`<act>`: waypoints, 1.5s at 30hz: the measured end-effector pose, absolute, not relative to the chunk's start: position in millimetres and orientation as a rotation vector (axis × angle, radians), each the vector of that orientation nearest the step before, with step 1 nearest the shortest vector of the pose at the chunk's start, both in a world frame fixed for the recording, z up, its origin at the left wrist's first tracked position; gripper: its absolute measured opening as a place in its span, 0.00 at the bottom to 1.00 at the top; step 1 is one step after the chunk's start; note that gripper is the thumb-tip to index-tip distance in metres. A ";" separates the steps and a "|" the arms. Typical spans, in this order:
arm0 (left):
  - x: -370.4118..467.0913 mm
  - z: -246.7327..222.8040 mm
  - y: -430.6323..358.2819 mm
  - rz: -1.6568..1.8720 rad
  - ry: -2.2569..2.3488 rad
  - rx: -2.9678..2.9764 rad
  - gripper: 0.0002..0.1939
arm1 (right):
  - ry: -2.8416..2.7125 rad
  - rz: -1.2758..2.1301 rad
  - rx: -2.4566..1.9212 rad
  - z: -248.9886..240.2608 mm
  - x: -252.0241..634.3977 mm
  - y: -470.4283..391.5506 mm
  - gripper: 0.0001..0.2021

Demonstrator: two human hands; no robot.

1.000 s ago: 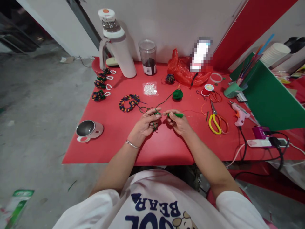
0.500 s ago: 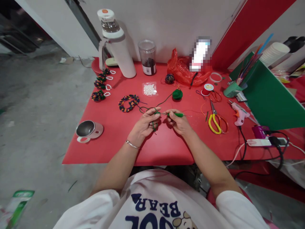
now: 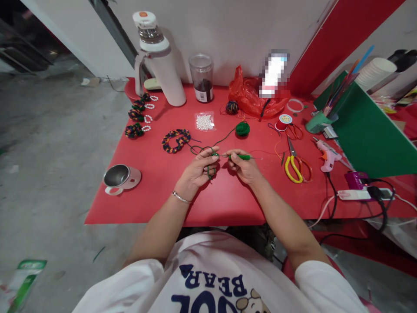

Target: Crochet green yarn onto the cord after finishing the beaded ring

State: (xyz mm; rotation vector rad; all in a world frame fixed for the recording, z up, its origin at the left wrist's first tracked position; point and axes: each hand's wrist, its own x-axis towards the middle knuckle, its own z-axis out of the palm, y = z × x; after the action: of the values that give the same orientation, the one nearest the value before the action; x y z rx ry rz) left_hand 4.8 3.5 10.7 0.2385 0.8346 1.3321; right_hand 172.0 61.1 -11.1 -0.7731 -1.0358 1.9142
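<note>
Detail between the fingers of the left hand is hard to make out: the curled fingers cover part of the green yarn, and a small green glint near the thumb cannot be identified. The tip of the crochet hook is too small to resolve, and the right hand covers part of its handle. Pixelation masks the phone at the rear. The frame edge cuts off the right end of the counter.

The green yarn is a thin, dark strand leading to a wound green ball on the counter, beyond the hands. The crochet hook has a bright green handle.

Left grip: closed on the green yarn, with a loose loop showing at the near side of the fingers. Right grip: pinched around the crochet hook, tip end toward the left hand. Contact between tip and yarn cannot be confirmed.
</note>
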 end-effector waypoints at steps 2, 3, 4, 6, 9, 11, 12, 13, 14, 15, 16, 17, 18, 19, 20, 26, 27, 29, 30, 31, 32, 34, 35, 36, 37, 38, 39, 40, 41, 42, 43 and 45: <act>4.9 10.4 3.5 1.330 0.838 0.244 0.20 | -1.022 1.917 -0.787 -10.0 171.6 60.5 0.21; 5.1 10.2 3.5 1.326 0.842 0.248 0.19 | -1.013 1.920 -0.790 -9.8 171.5 60.2 0.21; 5.3 10.0 3.4 1.324 0.845 0.252 0.19 | -1.005 1.924 -0.789 -9.8 171.4 60.1 0.21; 5.7 9.6 3.0 1.325 0.848 0.261 0.20 | -0.994 1.929 -0.778 -10.5 171.4 59.9 0.20; 6.3 8.9 2.6 1.342 0.843 0.276 0.20 | -0.993 1.933 -0.767 -12.5 171.7 60.3 0.19; 6.5 8.5 2.5 1.348 0.840 0.282 0.21 | -0.988 1.940 -0.769 -13.7 171.9 60.6 0.19; 6.5 8.4 2.4 1.349 0.840 0.285 0.21 | -0.985 1.943 -0.772 -14.1 171.9 60.7 0.19; 6.5 8.5 2.3 1.348 0.841 0.287 0.21 | -0.983 1.944 -0.773 -14.3 172.0 60.8 0.19; 6.5 8.7 2.3 1.347 0.843 0.290 0.22 | -0.984 1.942 -0.774 -14.3 172.2 60.8 0.19; 6.4 9.0 2.2 1.344 0.846 0.292 0.22 | -0.987 1.939 -0.776 -14.2 172.3 60.9 0.20; 6.4 9.4 2.1 1.341 0.849 0.292 0.22 | -0.991 1.936 -0.778 -14.0 172.5 61.1 0.20; 6.3 9.8 2.0 1.338 0.852 0.292 0.23 | -0.993 1.933 -0.782 -13.8 172.7 61.2 0.20; 6.2 10.3 1.9 1.337 0.854 0.290 0.23 | -0.992 1.931 -0.786 -13.5 172.8 61.5 0.20; 6.2 10.8 1.7 1.336 0.854 0.287 0.23 | -0.989 1.932 -0.789 -13.2 172.9 61.6 0.20; 6.1 11.2 1.5 1.335 0.854 0.284 0.22 | -0.985 1.932 -0.790 -12.9 173.0 61.8 0.21; 5.0 11.4 0.8 1.326 0.852 0.287 0.21 | -1.041 1.902 -0.789 -11.4 171.9 61.4 0.20; 4.9 11.2 0.9 1.323 0.853 0.287 0.21 | -1.046 1.896 -0.796 -11.2 171.8 61.3 0.21; 4.9 11.0 1.2 1.319 0.849 0.285 0.20 | -1.053 1.891 -0.807 -11.0 172.1 61.1 0.22; 5.0 10.9 1.4 1.319 0.846 0.282 0.20 | -1.060 1.888 -0.806 -11.0 172.4 61.0 0.22; 5.1 10.9 1.6 1.321 0.843 0.277 0.20 | -1.069 1.880 -0.802 -11.2 172.7 60.9 0.21; 5.2 10.8 1.7 1.323 0.840 0.272 0.20 | -1.078 1.869 -0.797 -11.4 173.2 60.9 0.21; 5.5 10.5 1.9 1.326 0.837 0.262 0.21 | -1.093 1.850 -0.785 -12.0 173.8 60.9 0.19; 5.6 10.3 2.0 1.328 0.838 0.257 0.21 | -1.093 1.844 -0.782 -12.2 174.0 60.9 0.19; 5.8 9.9 2.1 1.331 0.839 0.252 0.21 | -1.090 1.845 -0.780 -12.4 173.9 61.0 0.19; 5.9 9.6 2.3 1.334 0.841 0.247 0.21 | -1.082 1.853 -0.780 -12.6 173.7 61.0 0.19; 6.0 9.3 2.4 1.337 0.844 0.244 0.21 | -1.072 1.864 -0.782 -12.6 173.3 61.1 0.20; 6.1 9.0 2.4 1.338 0.846 0.242 0.21 | -1.060 1.875 -0.785 -12.5 172.7 61.0 0.20; 6.2 8.9 2.5 1.338 0.848 0.243 0.21 | -1.046 1.886 -0.791 -12.4 172.0 60.9 0.21; 6.4 8.8 2.5 1.335 0.850 0.246 0.22 | -1.032 1.897 -0.796 -12.1 171.4 60.6 0.21; 6.6 8.9 2.4 1.333 0.851 0.249 0.22 | -1.019 1.906 -0.802 -11.8 170.7 60.3 0.21; 6.8 9.0 2.3 1.330 0.851 0.252 0.22 | -1.006 1.914 -0.806 -11.5 170.1 60.0 0.21; 7.3 9.3 2.0 1.327 0.852 0.253 0.23 | -0.980 1.930 -0.807 -10.8 169.2 59.3 0.21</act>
State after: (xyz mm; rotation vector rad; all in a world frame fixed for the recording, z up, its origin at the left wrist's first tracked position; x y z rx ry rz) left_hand 7.3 2.0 9.3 0.2527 0.8518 1.3271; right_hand 169.2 59.3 -10.8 -0.8067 -0.9802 1.9295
